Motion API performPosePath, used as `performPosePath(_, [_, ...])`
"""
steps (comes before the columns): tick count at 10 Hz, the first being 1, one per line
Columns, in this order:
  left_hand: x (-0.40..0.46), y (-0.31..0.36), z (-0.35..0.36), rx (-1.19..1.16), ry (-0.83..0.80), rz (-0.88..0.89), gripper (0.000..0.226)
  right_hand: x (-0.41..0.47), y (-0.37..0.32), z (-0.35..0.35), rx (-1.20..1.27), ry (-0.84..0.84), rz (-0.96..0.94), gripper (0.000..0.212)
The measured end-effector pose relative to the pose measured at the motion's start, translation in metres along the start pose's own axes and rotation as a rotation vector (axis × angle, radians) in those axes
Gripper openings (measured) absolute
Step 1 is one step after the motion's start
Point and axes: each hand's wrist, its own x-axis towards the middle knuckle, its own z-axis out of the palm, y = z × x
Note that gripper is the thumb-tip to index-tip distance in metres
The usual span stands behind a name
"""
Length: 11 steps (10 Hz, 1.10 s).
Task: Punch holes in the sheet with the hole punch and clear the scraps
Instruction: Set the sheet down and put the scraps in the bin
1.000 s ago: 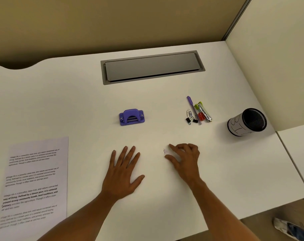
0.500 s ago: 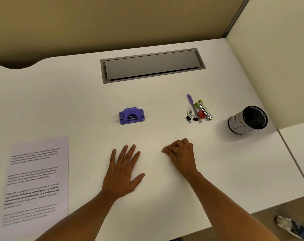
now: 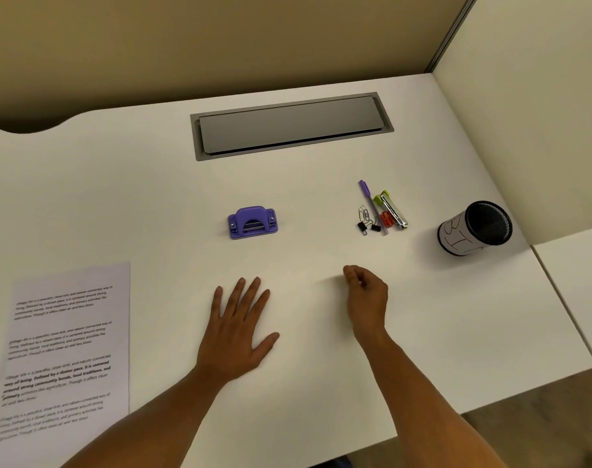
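Observation:
The purple hole punch [image 3: 253,222] stands on the white desk [image 3: 152,204], beyond my hands. The printed sheet [image 3: 68,346] lies flat at the near left edge. My left hand [image 3: 239,329] rests palm down on the desk with its fingers spread, below the punch. To its right, my right hand [image 3: 367,295] is raised a little, fingers curled and pinched together. The small white paper scraps seen earlier at its fingertips are no longer on the desk and are hidden inside the pinch.
A black mesh cup [image 3: 473,228] with a white label lies tilted at the right. A purple pen, stapler, paper clips and binder clips [image 3: 382,212] sit left of it. A grey cable hatch [image 3: 291,125] is at the back. A partition wall rises on the right.
My right hand went from spread fingertips over tiny white scraps to a closed pinch and has lifted slightly. The scraps no longer show on the desk. My left hand stayed put.

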Motion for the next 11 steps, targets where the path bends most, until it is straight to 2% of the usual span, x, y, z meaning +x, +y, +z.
performPosePath(1, [-0.001, 0.0, 0.0, 0.004, 0.006, 0.002, 0.082, 0.001, -0.01, -0.009, 0.27, 0.073, 0.189, 0.007])
performPosePath(2, [-0.001, 0.001, -0.001, 0.004, 0.015, 0.006, 0.081, 0.01, -0.024, -0.023, 0.478, 0.116, 0.36, 0.022])
performPosePath(3, [-0.001, 0.002, -0.003, 0.01, 0.019, 0.01, 0.08, 0.018, -0.044, -0.036, 0.631, 0.119, 0.452, 0.012])
performPosePath(4, [-0.001, 0.002, -0.004, 0.014, 0.014, 0.005, 0.08, 0.027, -0.071, -0.052, 0.803, 0.097, 0.416, 0.019])
performPosePath(5, [-0.001, 0.001, -0.002, 0.013, 0.018, 0.01, 0.081, 0.04, -0.1, -0.077, 0.905, 0.086, 0.336, 0.018])
performPosePath(6, [-0.002, 0.0, 0.0, 0.007, 0.028, 0.016, 0.081, 0.053, -0.122, -0.107, 0.953, 0.142, 0.234, 0.013])
performPosePath(7, [-0.002, -0.001, 0.001, 0.001, 0.034, 0.018, 0.082, 0.069, -0.133, -0.138, 0.988, 0.288, 0.16, 0.022])
performPosePath(8, [-0.002, -0.001, 0.001, -0.001, 0.038, 0.021, 0.082, 0.092, -0.134, -0.163, 0.79, 0.407, 0.125, 0.014])
performPosePath(9, [-0.002, -0.002, 0.002, 0.001, 0.038, 0.025, 0.082, 0.112, -0.127, -0.174, 0.527, 0.488, 0.085, 0.02])
performPosePath(10, [-0.001, -0.002, 0.002, -0.003, 0.038, 0.027, 0.082, 0.127, -0.116, -0.177, 0.228, 0.501, -0.026, 0.018])
performPosePath(11, [-0.002, -0.002, 0.0, -0.005, 0.036, 0.026, 0.082, 0.136, -0.105, -0.181, -0.133, 0.473, -0.041, 0.016])
